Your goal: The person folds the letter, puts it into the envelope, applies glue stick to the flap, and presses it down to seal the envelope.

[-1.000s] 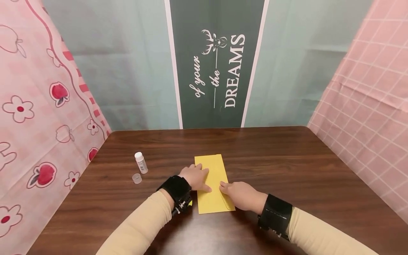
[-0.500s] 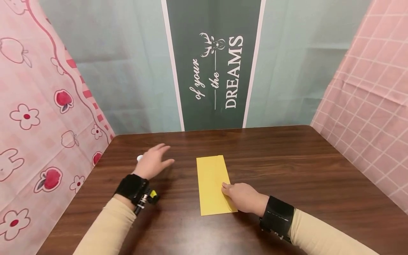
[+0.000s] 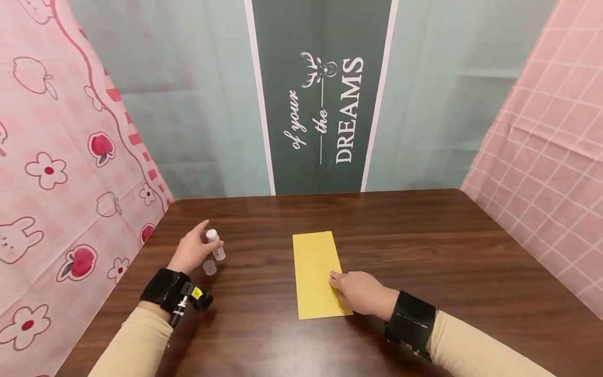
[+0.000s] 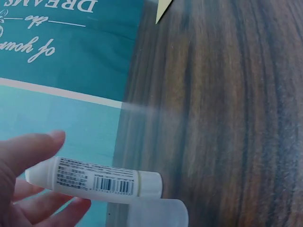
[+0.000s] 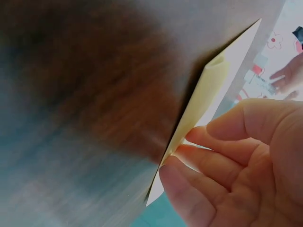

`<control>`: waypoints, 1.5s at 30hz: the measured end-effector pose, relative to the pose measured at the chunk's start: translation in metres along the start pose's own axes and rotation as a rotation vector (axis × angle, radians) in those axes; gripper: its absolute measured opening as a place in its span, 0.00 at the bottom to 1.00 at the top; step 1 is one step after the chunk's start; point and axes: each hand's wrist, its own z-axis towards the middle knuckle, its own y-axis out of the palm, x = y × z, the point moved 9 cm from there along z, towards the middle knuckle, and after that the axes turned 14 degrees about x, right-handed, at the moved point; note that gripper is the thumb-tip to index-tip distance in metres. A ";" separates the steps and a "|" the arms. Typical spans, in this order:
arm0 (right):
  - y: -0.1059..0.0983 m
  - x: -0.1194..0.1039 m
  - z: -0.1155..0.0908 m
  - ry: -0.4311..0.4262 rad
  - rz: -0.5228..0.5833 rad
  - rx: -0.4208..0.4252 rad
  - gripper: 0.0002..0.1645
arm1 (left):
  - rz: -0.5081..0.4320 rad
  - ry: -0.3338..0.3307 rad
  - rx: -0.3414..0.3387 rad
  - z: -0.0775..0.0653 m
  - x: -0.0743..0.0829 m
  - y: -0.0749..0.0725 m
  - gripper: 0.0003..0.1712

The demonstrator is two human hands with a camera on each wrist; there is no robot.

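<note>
A white glue stick [image 3: 219,253] stands upright on the left part of the table, its label and barcode facing the left wrist camera. Around its upper end is my left hand [image 3: 192,249], thumb on one side and fingers on the other, not visibly closed on it. A small translucent cap [image 3: 209,268] sits on the table just in front of the tube. My right hand [image 3: 360,292] pinches the right edge of a yellow envelope [image 3: 314,269] lying flat at the middle. In the right wrist view, the thumb is over the envelope's folded edge [image 5: 208,90] and fingertips touch that edge.
The brown wooden table [image 3: 400,235] runs back to a green curtain [image 3: 325,178] with white lettering. Pink patterned cloth [image 3: 113,209] hangs at the left, and pink checked cloth [image 3: 542,183] at the right.
My left hand has lifted off the envelope and travelled left to the glue stick. My right hand keeps its pinch on the envelope's edge. The head view has shifted slightly.
</note>
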 end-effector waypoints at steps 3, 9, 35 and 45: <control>-0.001 0.000 0.002 0.004 0.007 0.023 0.11 | 0.015 -0.009 0.010 -0.003 -0.004 0.003 0.37; -0.005 -0.002 0.006 -0.030 0.036 0.097 0.02 | -0.006 -0.043 0.087 -0.010 -0.004 0.004 0.21; -0.018 0.012 0.018 0.213 1.018 0.071 0.22 | -0.632 0.122 -0.185 -0.080 0.189 0.077 0.13; -0.024 0.029 0.018 0.314 0.827 0.267 0.18 | -0.625 0.112 -0.169 -0.081 0.194 0.078 0.13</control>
